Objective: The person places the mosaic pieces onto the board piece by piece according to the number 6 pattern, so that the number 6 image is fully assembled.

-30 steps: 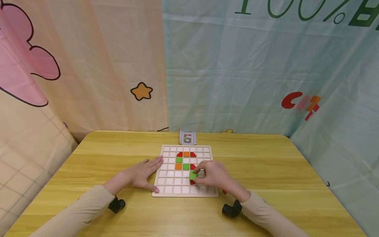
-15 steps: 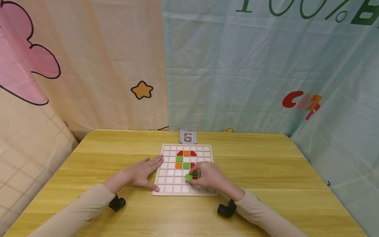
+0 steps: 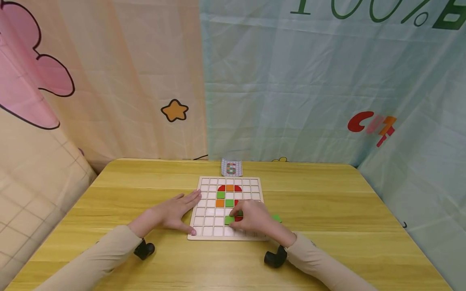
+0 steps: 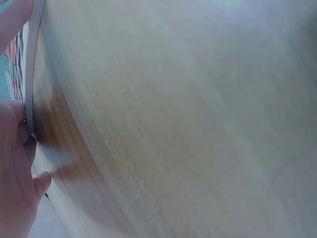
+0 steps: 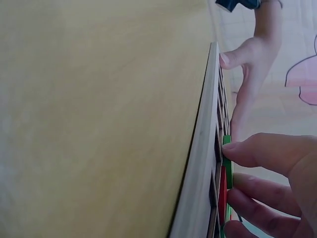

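Note:
A white gridded board (image 3: 207, 221) with a pale wooden frame lies on the table. Along its left edge my left hand (image 3: 176, 214) rests with spread, straight fingers, the thumb at the lower left corner. My right hand (image 3: 253, 217) pinches a green square tile (image 3: 229, 220) between thumb and fingers, low over the board's lower middle. In the right wrist view the green tile (image 5: 227, 171) sits close to the grid beside a red piece (image 5: 222, 193). Red rounded pieces, orange squares (image 3: 220, 203) and green squares (image 3: 220, 195) fill several cells above; my right hand partly hides some.
A small printed card (image 3: 231, 168) with a coloured pattern lies behind the board. Another green piece (image 3: 277, 218) shows on the table beyond my right wrist. Black devices (image 3: 144, 250) sit at both wrists. Printed curtains (image 3: 291, 93) hang behind the wooden table (image 3: 327, 202).
My right hand has moved slightly left and down with the green tile, from above the red pieces to the cell left of the lower red one. The left hand stays put.

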`<state>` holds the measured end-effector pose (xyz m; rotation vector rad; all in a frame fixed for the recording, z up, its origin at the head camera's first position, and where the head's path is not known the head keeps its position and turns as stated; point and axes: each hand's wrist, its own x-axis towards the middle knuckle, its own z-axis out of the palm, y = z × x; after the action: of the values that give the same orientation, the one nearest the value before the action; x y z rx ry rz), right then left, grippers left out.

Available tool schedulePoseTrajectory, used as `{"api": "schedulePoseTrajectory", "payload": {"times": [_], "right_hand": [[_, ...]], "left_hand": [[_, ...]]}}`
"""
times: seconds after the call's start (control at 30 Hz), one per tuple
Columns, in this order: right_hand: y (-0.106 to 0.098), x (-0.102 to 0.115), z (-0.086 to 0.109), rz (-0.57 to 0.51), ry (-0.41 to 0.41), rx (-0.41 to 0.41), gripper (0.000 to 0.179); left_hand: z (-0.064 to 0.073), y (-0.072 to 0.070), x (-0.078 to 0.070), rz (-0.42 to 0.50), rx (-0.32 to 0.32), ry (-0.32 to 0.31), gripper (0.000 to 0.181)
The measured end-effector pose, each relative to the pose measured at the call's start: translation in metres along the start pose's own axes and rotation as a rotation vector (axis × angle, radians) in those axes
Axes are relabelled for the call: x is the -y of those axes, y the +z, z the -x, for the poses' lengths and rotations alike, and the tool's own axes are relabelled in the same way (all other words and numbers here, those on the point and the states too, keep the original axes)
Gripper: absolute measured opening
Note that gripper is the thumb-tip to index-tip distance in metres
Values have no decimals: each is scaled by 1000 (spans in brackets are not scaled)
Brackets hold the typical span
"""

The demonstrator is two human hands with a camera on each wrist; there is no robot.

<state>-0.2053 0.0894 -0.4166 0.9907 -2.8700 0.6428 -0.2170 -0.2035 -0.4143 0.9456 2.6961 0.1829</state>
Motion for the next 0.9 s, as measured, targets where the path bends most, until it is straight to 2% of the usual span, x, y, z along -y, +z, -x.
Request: {"api": "schedulePoseTrajectory", "payload": {"times": [0.9], "right_hand": [[0, -2, 1, -19, 25, 35, 22]], "left_hand": [[0, -1, -2, 3, 14, -15, 114]]}}
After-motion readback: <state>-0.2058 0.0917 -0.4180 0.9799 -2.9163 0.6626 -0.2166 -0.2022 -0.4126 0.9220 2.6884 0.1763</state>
